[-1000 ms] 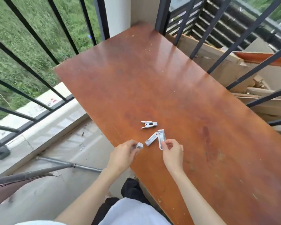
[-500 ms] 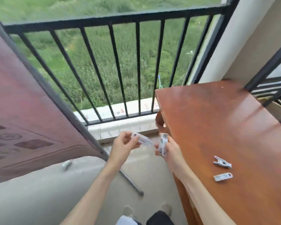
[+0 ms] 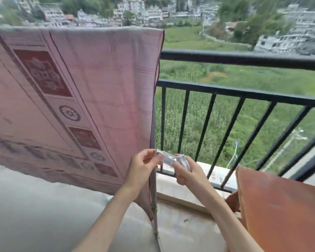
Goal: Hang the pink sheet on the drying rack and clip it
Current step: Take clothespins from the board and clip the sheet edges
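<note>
The left hand (image 3: 141,166) and the right hand (image 3: 186,171) are close together, low in the middle of the view. The left hand pinches one end of a white clip (image 3: 166,158) between its thumb and fingers. The right hand is curled around another white clip (image 3: 185,161), which sticks up out of its fist. The two clips touch where the hands meet. They are blurry, so it is hard to tell if they are joined. The pink sheet (image 3: 71,99) hangs just beside the left hand and fills the left side of the view. Its top edge is folded over the top of the drying rack, which the cloth hides. It has dark red squares and round shapes in a stripe. A thin grey pole of the drying rack (image 3: 154,200) stands at the right edge of the sheet, under the left hand. A black railing (image 3: 244,93) runs behind the hands, with green fields past it. A brown wooden table (image 3: 284,208) is at the right, near the right arm.
</note>
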The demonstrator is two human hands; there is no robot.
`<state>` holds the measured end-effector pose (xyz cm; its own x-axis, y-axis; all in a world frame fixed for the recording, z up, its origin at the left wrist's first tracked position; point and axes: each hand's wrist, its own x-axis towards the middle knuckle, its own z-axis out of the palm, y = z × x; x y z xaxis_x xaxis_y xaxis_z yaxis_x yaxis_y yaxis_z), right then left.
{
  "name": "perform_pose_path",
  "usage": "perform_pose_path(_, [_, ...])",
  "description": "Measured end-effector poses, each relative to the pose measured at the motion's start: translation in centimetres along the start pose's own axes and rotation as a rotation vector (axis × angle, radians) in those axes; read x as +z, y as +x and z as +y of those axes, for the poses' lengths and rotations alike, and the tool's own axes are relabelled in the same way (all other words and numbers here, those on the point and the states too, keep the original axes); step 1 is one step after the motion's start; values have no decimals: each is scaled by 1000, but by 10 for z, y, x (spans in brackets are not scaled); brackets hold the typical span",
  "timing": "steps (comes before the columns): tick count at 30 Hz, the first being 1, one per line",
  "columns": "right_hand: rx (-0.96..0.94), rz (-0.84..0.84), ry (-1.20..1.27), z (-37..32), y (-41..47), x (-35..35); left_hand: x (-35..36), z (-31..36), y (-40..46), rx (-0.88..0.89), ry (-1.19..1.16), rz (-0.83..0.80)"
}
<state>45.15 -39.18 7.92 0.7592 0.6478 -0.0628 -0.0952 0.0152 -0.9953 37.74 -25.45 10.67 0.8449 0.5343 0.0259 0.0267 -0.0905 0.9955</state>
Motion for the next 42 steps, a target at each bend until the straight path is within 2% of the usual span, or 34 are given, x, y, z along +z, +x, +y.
perform_pose_path(5, [-115,-122,-23,-26,27,-12,7,18,9,107,34,158])
perform_pose_path(9, [-167,-20,97,-47,63,-20,14,34,16,329,259,497])
perform_pose_path(11, [-183,0,86,-60,86,-18,20,41,25,388,393,567])
perform_pose_path(14, [-181,-77,182,-77,113,-6,27,44,43,382,485,605])
perform_pose_path(20, [-129,-290,138,-85,131,16,22,45,54,363,498,682])
perform_pose_path(26, [-164,-233,108,-87,130,10,26,44,47,360,505,690])
perform_pose_path(33, [-273,-318,204,-81,120,-3,47,40,46,442,539,805])
perform_pose_path(38, [-248,-331,274,-77,118,-2,59,34,51,461,596,838])
perform_pose_path(42, [-214,-355,320,-76,119,-2,69,34,53,424,539,895])
